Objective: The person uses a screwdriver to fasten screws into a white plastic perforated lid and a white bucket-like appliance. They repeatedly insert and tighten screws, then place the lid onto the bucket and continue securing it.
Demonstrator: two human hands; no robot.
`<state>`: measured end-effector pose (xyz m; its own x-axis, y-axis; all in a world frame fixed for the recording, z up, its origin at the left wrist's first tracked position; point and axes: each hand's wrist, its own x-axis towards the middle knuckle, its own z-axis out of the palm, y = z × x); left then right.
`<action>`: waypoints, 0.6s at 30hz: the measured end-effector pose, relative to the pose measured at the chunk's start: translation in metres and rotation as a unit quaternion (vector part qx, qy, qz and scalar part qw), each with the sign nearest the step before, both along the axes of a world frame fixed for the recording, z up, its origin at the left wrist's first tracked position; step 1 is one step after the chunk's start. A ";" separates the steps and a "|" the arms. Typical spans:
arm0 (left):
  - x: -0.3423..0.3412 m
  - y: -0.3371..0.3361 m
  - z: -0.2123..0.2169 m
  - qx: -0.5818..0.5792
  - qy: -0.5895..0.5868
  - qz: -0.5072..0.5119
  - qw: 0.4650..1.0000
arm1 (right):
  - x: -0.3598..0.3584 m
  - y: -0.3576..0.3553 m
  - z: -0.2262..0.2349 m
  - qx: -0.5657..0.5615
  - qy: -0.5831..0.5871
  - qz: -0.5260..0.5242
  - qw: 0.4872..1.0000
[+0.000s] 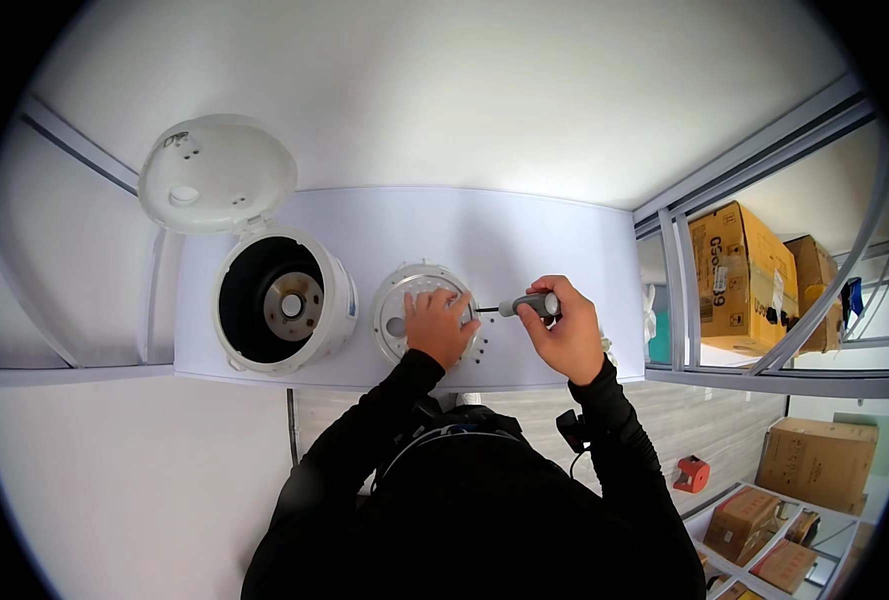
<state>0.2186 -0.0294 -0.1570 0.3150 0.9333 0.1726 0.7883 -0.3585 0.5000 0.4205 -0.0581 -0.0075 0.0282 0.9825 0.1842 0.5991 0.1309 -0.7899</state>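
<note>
Apparently, the round plate (392,305) is steadied on the table (554,225) under the left hand (438,328), fingers spread; a screwdriver (530,305) is gripped in the right hand (570,332) at its edge. By a sideways push, small dark pieces (478,351) alongside might be scattered; leftward, room is taken by the open cooker (339,305).

Showed a pale round disc (392,303), dotted with small marks and partly covered, lying flat on the tabletop (564,240). Showed also a grey-handled screwdriver (524,305), held nearly level, with a thin dark shaft pointing left at the disc's right rim.
</note>
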 end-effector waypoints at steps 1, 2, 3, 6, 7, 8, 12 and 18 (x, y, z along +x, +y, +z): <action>0.000 0.000 0.000 0.002 0.002 -0.002 1.000 | 0.000 0.001 0.001 0.001 -0.007 0.004 1.000; -0.001 0.001 -0.001 0.005 0.004 -0.005 1.000 | -0.001 0.002 0.002 0.002 -0.009 0.008 1.000; -0.001 0.001 -0.001 0.005 0.003 -0.004 1.000 | -0.002 0.003 0.002 0.003 -0.012 0.012 1.000; 0.000 0.001 -0.002 0.006 0.002 -0.002 1.000 | -0.003 0.005 0.005 -0.004 -0.026 0.017 1.000; 0.000 0.001 -0.002 0.007 0.002 -0.002 1.000 | -0.004 0.006 0.006 -0.008 -0.031 0.018 0.999; 0.000 0.001 -0.003 0.009 0.001 -0.002 1.000 | -0.004 0.006 0.007 -0.009 -0.032 0.018 0.999; -0.001 0.000 -0.004 0.016 0.002 -0.006 1.000 | -0.003 0.007 0.009 -0.016 -0.040 0.021 0.999; 0.000 0.000 -0.004 0.021 0.005 -0.009 1.000 | -0.006 0.009 0.010 -0.004 -0.042 0.036 0.998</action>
